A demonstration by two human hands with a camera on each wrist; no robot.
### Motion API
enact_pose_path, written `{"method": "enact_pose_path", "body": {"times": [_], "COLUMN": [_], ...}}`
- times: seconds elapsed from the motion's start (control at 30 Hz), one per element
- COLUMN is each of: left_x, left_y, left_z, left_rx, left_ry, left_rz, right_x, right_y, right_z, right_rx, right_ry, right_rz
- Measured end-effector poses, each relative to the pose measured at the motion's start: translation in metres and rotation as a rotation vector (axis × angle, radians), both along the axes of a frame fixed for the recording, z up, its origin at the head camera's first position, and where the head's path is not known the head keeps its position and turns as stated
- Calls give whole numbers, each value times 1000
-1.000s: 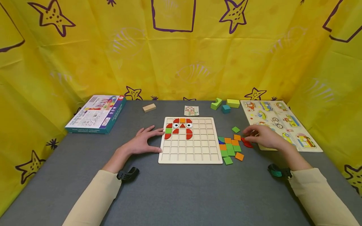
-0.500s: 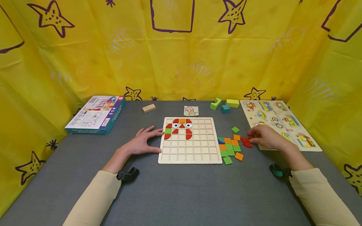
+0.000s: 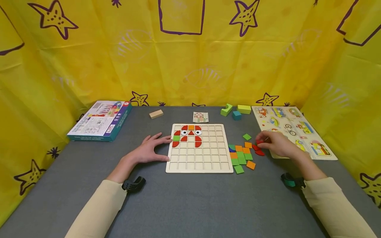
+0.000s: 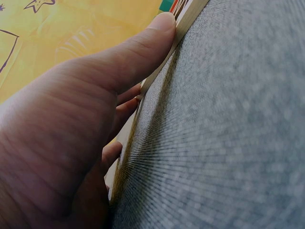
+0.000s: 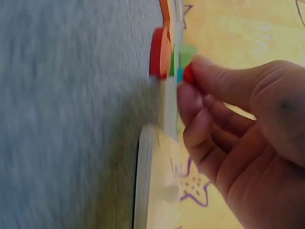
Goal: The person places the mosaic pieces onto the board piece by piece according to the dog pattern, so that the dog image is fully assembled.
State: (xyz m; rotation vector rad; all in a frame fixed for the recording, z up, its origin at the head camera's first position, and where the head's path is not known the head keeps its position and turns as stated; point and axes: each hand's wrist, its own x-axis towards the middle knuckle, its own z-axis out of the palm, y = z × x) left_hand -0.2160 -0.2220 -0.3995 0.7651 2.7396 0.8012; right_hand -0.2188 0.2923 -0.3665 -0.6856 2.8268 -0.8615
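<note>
My left hand (image 3: 150, 149) rests its spread, nearly straight thumb and fingers against the left edge of a wooden grid board (image 3: 199, 164). In the left wrist view the thumb (image 4: 143, 52) lies along that board's side. Red, green, orange and eye-patterned tiles fill some upper-left cells. Right of the board, my right hand (image 3: 276, 144) pinches a small red tile (image 5: 188, 74) between thumb and fingertips; its full outline is hidden. Just beneath lie more red curved tiles (image 3: 260, 153). Beside them spread green tiles (image 3: 241, 158) and orange tiles (image 3: 251, 165).
A small pattern card (image 3: 200, 117) lies behind the board. Green blocks (image 3: 244, 109) and a teal block (image 3: 236, 115) stand at the back, with a wooden block (image 3: 156, 114) farther left. A picture puzzle board (image 3: 297, 132) lies right, a box (image 3: 99, 120) left.
My right hand shifted right among the red tiles, then back left, now with a red tile in its pinch. The left hand stays at the board's edge.
</note>
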Motion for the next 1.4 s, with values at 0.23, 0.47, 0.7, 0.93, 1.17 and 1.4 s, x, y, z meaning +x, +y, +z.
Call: {"method": "enact_pose_path", "body": {"times": [0.23, 0.47, 0.7, 0.93, 1.17, 1.4], "left_x": [0, 1, -1, -2, 0, 1], "left_y": [2, 1, 3, 2, 0, -1], "left_z": [-1, -1, 0, 0, -2, -1], "left_rx": [-3, 5, 4, 2, 2, 5], "left_ry": [-11, -8, -9, -1, -4, 6], "left_rz": [-7, 1, -2, -1, 4, 4], "right_x": [6, -6, -17, -34, -42, -47], "right_y": [-30, -72, -120, -164, -202, -234], "right_z": [2, 1, 7, 11, 9, 4], "right_rx": [-47, -57, -88, -83, -68, -74], "right_ry": [-24, -25, -35, -65, -76, -139], "right_rz": [34, 131, 202, 244, 298, 294]}}
